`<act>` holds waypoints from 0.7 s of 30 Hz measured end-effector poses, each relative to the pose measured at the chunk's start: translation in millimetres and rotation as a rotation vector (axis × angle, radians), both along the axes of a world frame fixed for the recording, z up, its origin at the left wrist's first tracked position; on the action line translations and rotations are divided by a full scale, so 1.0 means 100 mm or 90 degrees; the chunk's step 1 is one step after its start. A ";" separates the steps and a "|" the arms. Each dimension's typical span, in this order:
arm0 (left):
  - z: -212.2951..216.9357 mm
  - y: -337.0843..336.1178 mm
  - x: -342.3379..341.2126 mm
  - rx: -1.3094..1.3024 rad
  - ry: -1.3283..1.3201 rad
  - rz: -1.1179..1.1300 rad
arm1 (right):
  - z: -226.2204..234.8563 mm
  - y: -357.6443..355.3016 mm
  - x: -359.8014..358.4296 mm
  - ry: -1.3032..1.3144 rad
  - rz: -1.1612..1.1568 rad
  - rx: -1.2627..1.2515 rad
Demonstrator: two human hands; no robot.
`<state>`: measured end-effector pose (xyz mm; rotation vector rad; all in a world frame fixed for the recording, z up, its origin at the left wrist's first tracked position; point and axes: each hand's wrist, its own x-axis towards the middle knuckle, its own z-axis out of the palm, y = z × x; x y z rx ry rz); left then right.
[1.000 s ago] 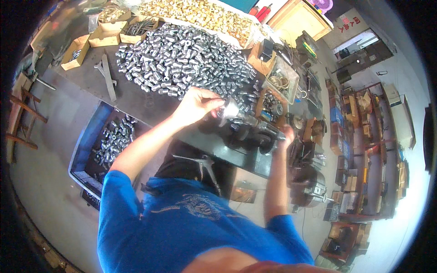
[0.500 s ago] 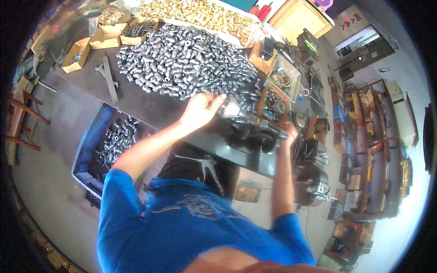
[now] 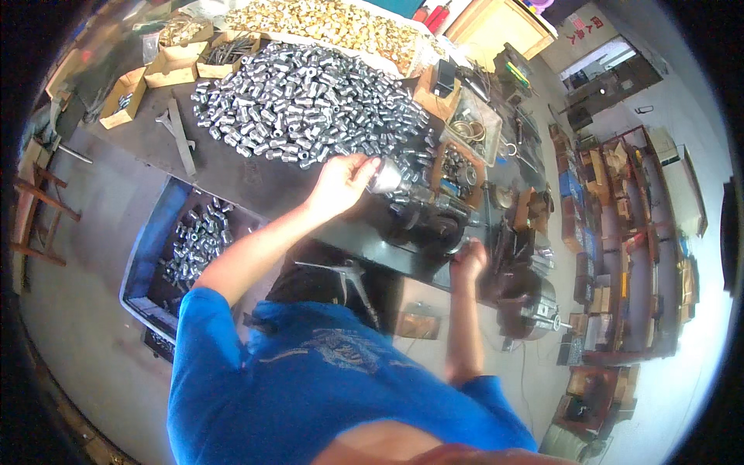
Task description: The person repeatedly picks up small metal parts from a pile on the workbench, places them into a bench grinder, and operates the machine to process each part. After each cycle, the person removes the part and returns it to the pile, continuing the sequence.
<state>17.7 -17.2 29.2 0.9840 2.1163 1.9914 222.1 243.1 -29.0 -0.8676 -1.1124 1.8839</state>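
Observation:
My left hand (image 3: pixel 341 186) is closed, thumb and fingers pressed at the edge of a round silver metal part (image 3: pixel 385 177). That part sits at the left end of a dark bench machine (image 3: pixel 434 221) with rounded, wheel-like pieces. On the machine's near right side my right hand (image 3: pixel 470 260) is curled closed. What it holds, if anything, is too blurred to make out. Just beyond my left hand spreads a large heap of silver metal fittings (image 3: pixel 302 105) on the dark bench (image 3: pixel 232 174).
Brass fittings (image 3: pixel 333 27) lie behind the silver heap. A blue crate (image 3: pixel 139 260) of fittings stands lower left. Beside the heap are a wrench (image 3: pixel 180 139) and small cardboard boxes (image 3: pixel 172 66). Shelves (image 3: pixel 628 263) line the right; a caliper-like tool (image 3: pixel 353 283) lies near my waist.
My right hand has moved down and to the left, from the machine's right end to its near side. My left hand stays at the silver part; the view has shifted slightly.

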 end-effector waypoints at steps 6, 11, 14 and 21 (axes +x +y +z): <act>0.02 0.03 0.03 -0.018 0.003 0.025 | 0.54 -0.26 0.23 0.070 0.042 0.067; 0.00 0.06 0.00 -0.019 -0.019 0.029 | 0.82 -0.24 0.18 0.111 0.075 0.077; 0.04 0.04 -0.02 -0.044 -0.044 -0.004 | 0.77 -0.22 0.18 0.133 0.088 0.102; 0.10 0.00 0.00 -0.039 -0.098 0.018 | 0.16 -0.14 0.13 0.070 0.038 0.063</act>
